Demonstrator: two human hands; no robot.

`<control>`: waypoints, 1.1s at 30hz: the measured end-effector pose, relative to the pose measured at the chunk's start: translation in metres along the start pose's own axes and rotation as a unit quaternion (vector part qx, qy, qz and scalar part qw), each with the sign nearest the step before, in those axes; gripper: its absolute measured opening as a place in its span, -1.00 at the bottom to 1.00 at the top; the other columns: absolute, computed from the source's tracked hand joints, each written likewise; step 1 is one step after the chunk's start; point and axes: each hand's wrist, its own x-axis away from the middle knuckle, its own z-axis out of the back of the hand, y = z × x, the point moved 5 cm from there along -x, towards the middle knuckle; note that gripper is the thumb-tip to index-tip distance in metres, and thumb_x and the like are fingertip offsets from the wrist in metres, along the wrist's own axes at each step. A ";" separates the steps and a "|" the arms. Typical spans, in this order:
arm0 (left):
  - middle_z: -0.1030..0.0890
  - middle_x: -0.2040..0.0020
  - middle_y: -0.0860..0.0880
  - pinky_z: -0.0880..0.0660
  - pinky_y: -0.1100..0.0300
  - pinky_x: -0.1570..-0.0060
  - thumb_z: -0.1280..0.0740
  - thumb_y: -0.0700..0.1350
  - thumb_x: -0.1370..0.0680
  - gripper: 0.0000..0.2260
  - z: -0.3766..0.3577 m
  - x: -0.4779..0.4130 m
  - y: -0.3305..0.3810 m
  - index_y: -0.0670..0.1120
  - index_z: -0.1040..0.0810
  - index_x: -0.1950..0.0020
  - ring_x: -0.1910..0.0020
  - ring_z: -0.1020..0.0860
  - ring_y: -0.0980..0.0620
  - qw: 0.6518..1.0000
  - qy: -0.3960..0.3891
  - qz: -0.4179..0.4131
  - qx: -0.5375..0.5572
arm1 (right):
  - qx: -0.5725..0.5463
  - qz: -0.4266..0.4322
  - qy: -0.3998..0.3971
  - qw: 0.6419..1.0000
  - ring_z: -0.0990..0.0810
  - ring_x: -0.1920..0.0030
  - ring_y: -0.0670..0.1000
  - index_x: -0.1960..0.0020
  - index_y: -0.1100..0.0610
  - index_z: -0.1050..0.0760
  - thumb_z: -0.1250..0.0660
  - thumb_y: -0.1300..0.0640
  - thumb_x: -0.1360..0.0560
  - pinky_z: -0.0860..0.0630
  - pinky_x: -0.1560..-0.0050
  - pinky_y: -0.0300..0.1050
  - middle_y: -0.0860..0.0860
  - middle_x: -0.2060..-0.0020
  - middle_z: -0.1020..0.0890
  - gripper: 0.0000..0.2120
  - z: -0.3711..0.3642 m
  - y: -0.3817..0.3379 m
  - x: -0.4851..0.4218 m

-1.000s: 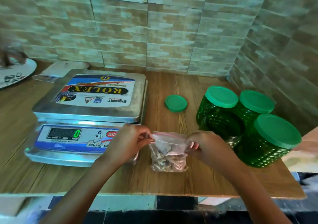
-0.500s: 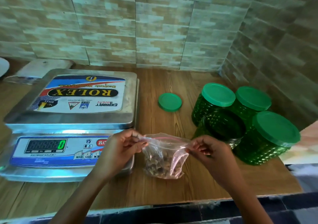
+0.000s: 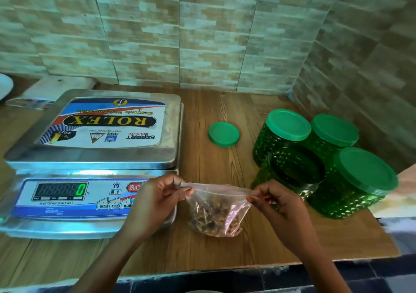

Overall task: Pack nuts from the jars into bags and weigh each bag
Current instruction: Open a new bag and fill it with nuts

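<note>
Between both hands (image 3: 157, 200) hangs the pinched bag (image 3: 217, 211)

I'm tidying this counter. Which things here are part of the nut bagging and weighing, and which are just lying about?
In use: bag of nuts, left hand, right hand, scale, open jar, loose lid, three lidded jars.

Lying about: white packet, white plate.

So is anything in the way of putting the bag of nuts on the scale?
Nothing visible is. The bag of nuts is held by the left hand and right hand just right of the scale. Its steel platform is bare, and the display reads 0.
</note>
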 end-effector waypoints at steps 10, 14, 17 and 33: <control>-0.69 0.15 0.08 -0.55 0.29 0.10 -0.37 -0.09 -0.38 -0.93 -0.014 0.001 0.002 -0.02 -0.61 0.17 0.11 -0.65 0.12 0.996 -0.031 -0.008 0.080 | 0.004 -0.020 -0.023 1.000 -0.55 0.14 -0.13 0.19 -0.12 -0.49 -0.34 0.05 -0.37 -0.46 0.17 -0.38 -0.16 0.25 -0.57 -0.93 -0.005 0.000 -0.003; -0.69 0.18 0.01 -0.54 0.31 0.15 -0.35 -0.11 -0.40 -0.94 -0.014 0.003 0.006 0.02 -0.60 0.20 0.15 -0.66 0.08 0.995 -0.014 -0.017 0.096 | 0.011 -0.020 -0.032 0.999 -0.54 0.13 -0.14 0.21 -0.11 -0.50 -0.31 0.01 -0.37 -0.45 0.16 -0.38 -0.20 0.14 -0.56 -0.98 -0.004 0.002 -0.005; -0.69 0.22 0.00 -0.54 0.32 0.24 -0.35 -0.18 -0.44 -0.94 -0.015 0.005 0.006 -0.08 -0.59 0.23 0.21 -0.65 0.11 0.996 -0.009 -0.019 0.081 | 0.025 0.000 -0.041 0.999 -0.54 0.13 -0.13 0.19 -0.13 -0.50 -0.30 0.00 -0.40 -0.45 0.16 -0.36 -0.19 0.11 -0.55 -0.98 -0.005 0.002 -0.005; -0.60 0.38 0.23 -0.34 0.52 0.50 -0.38 -0.29 -0.46 -0.78 -0.019 0.007 0.021 0.02 -0.56 0.25 0.46 -0.50 0.36 1.000 -0.017 -0.009 0.023 | -0.002 0.023 -0.047 0.999 -0.54 0.17 -0.12 0.18 -0.06 -0.53 -0.27 -0.12 -0.39 -0.41 0.19 -0.40 -0.15 0.19 -0.56 -0.84 -0.011 -0.003 -0.004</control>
